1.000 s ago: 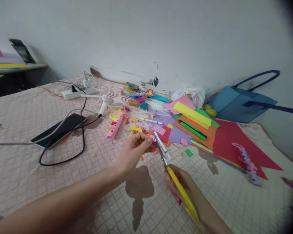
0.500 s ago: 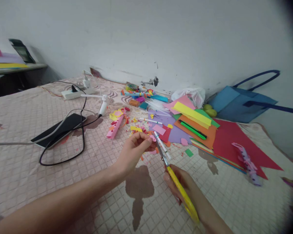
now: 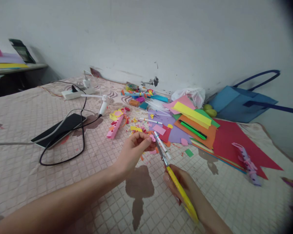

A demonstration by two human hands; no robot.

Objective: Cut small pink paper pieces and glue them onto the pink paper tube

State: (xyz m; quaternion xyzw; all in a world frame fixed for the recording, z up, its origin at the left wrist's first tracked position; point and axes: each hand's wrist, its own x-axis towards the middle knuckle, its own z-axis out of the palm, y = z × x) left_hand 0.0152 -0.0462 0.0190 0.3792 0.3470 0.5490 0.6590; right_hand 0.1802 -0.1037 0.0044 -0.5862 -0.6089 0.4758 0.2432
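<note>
The left hand (image 3: 134,150) pinches a small pink piece (image 3: 152,138), while the right hand (image 3: 188,182), wrapped around yellow-handled scissors (image 3: 174,176), holds their blades (image 3: 159,146) just beside that pinch (a pink roll (image 3: 115,129) lies left of it).

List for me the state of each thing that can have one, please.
Left hand, pinching a pink piece
Right hand, holding the scissors
Scissors, blades near the pink piece, opening unclear
Power strip, plugs inserted
Black slab, flat, grey cable across
Pink tube, rolled
Green pen, lying on orange paper
</note>
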